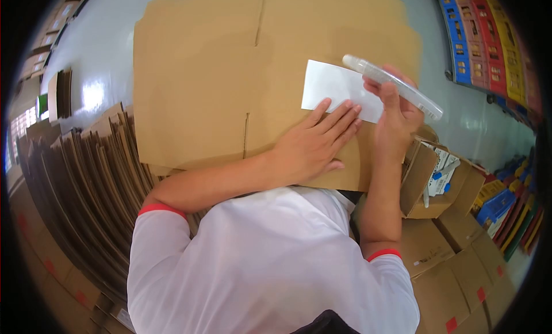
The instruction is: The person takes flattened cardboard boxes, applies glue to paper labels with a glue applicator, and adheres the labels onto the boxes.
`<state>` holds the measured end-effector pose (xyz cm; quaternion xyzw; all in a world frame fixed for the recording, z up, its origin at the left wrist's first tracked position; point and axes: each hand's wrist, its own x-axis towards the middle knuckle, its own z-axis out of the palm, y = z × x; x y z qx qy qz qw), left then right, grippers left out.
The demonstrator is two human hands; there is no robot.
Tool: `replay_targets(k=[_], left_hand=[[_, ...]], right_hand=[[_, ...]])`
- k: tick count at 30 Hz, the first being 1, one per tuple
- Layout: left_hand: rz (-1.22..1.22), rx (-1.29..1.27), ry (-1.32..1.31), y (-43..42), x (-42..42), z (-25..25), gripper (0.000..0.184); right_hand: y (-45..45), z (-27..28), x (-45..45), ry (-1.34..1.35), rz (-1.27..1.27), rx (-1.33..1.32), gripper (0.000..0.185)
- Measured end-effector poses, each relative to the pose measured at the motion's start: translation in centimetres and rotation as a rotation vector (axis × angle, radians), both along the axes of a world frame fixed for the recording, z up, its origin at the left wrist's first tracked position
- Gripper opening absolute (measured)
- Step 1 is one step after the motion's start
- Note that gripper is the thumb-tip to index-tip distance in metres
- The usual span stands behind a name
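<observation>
A white paper sheet (333, 84) lies on a large flat piece of brown cardboard (195, 75). My left hand (322, 132) rests flat across the sheet's lower edge, fingers stretched out and holding nothing. My right hand (398, 107) is closed around a clear glue tube (374, 72) with a pale tip and a barcode near its other end. The tube is tilted, its tip pointing up and left above the paper. Part of the sheet's right side is hidden behind my right hand.
On my left stands a long row of upright folded cardboard (86, 178). An open carton (422, 176) at my right holds printed paper and blue-capped items. Stacked colored crates (483, 46) are at the upper right. Closed cartons (454, 282) sit at the lower right.
</observation>
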<state>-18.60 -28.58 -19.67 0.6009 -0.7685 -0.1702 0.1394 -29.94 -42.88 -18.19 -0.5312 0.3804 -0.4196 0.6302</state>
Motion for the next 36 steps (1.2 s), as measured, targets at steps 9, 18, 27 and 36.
replay_targets(k=[9, 18, 27, 36], left_hand=[[-0.006, -0.061, 0.004, 0.8, -0.5, -1.7, 0.077], [0.024, -0.118, -0.01, 1.2, -0.2, -2.0, 0.067], [0.013, -0.104, -0.04, 0.6, -0.3, -1.6, 0.08], [-0.013, -0.051, -0.049, 0.7, -0.3, -1.7, 0.077]], right_hand=[[1.3, 5.1, 1.7, 0.455, 0.519, -0.308, 0.017], [1.2, 4.0, 3.5, 0.438, 0.686, -0.544, 0.008], [-0.8, 2.2, 5.4, 0.532, 0.477, -0.618, 0.007], [1.4, 3.5, 4.3, 0.554, 0.564, -0.545, 0.008]])
